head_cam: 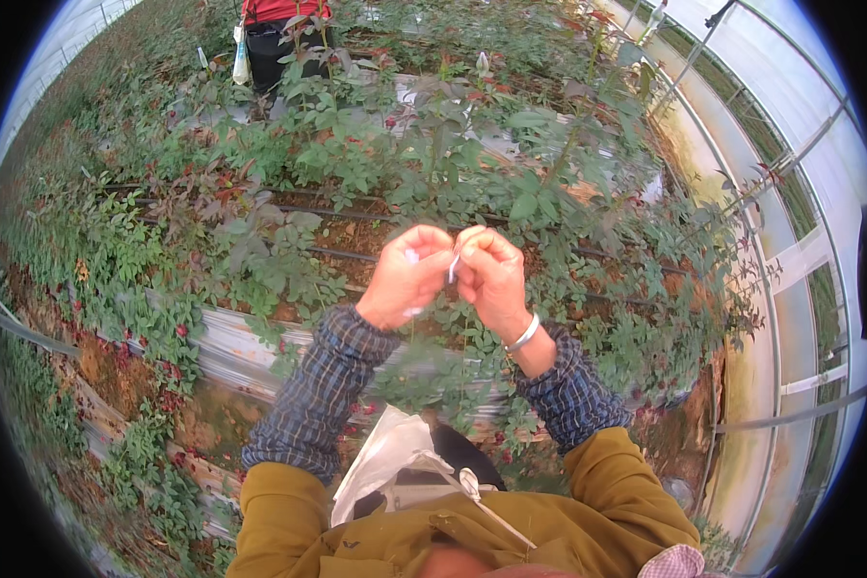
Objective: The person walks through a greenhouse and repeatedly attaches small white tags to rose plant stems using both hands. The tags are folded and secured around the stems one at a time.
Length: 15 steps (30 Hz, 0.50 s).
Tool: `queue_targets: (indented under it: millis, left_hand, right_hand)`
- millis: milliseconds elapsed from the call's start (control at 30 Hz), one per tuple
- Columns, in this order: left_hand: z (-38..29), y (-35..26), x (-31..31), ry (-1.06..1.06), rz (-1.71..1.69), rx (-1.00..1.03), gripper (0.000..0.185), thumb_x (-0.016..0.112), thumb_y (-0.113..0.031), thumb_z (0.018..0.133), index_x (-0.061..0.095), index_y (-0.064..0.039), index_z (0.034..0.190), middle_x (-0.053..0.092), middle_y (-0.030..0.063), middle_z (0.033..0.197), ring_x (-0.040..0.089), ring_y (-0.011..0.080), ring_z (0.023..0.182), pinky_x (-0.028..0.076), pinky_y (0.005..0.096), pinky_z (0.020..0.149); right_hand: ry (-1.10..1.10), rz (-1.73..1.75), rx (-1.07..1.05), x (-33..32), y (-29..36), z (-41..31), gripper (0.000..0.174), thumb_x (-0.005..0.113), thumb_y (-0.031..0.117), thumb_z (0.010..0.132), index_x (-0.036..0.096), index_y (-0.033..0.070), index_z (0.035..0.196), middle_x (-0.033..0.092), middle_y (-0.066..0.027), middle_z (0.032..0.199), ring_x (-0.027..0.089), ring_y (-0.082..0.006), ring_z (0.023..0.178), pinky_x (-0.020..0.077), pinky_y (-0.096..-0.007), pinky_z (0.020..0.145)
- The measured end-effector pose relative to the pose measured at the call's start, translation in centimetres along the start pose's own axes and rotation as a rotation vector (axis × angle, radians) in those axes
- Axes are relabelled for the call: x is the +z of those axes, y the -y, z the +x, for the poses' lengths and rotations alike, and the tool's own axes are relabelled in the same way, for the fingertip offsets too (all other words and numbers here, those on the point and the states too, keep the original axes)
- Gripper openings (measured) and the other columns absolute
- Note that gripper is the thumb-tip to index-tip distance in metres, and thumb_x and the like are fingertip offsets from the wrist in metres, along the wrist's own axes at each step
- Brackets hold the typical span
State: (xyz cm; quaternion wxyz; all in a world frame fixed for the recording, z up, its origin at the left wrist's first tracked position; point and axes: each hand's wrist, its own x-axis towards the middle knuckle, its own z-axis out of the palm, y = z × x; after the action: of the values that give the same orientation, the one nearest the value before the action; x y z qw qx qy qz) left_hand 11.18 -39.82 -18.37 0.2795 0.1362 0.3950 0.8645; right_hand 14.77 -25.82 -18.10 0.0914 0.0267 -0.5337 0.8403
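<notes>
My left hand (pixel 404 278) and my right hand (pixel 493 274) meet in front of me above the rose bushes (pixel 441 155). Pinched at the fingertips between them is a thin white strip (pixel 453 269), its upper end hidden by the fingers. Inside my left hand more white material (pixel 412 256) shows past the fingers and below the palm; what it is cannot be made out. My right wrist wears a silvery bangle (pixel 524 334). Leafy stems stand just beyond both hands. An open white bag (pixel 386 459) hangs at my waist on a cord.
Another person (pixel 282 43) stands among the far plants with a white bag (pixel 240 61) at their side. Dark irrigation pipes (pixel 332 211) cross the bed. Plastic mulch (pixel 238 347) edges it. The greenhouse wall (pixel 758 303) runs along the right. Fallen red petals (pixel 180 456) lie on the soil.
</notes>
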Motion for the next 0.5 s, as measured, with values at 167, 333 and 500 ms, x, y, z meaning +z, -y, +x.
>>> queue_targets:
  millis: [167,333,500]
  left_hand:
    - [5.3,-2.3,-1.8,-0.010,0.178,-0.165,0.012,0.064,-0.011,0.083,0.058,-0.004,0.091,0.047,-0.0058,0.062,0.032,-0.0007,0.042,0.024,0.0144,0.032]
    - [11.1,-5.7,-1.3,-0.044,0.210,-0.060,0.008,0.059,-0.011,0.086,0.054,-0.006,0.089,0.046,-0.0044,0.062,0.035,0.0013,0.042,0.024,0.0154,0.031]
    - [14.7,-7.1,0.3,0.059,0.011,0.159,0.011,0.056,-0.017,0.089,0.050,-0.009,0.086,0.045,-0.0027,0.063,0.034,0.0013,0.044,0.025,0.0146,0.032]
  right_hand:
    - [0.051,0.074,0.075,-1.5,1.0,5.3,0.008,0.051,0.007,0.085,0.049,0.004,0.078,0.056,-0.0059,0.083,0.036,-0.0058,0.044,0.0275,-0.0188,0.032]
    - [0.068,0.134,0.088,-1.7,3.2,11.8,0.006,0.050,0.010,0.086,0.048,0.009,0.080,0.056,-0.0023,0.076,0.033,-0.0046,0.041,0.0256,-0.0180,0.031]
    - [0.142,0.363,0.168,-1.7,4.8,17.9,0.007,0.051,0.009,0.086,0.048,0.005,0.080,0.053,-0.0045,0.068,0.038,-0.0067,0.045,0.0305,-0.0194,0.037]
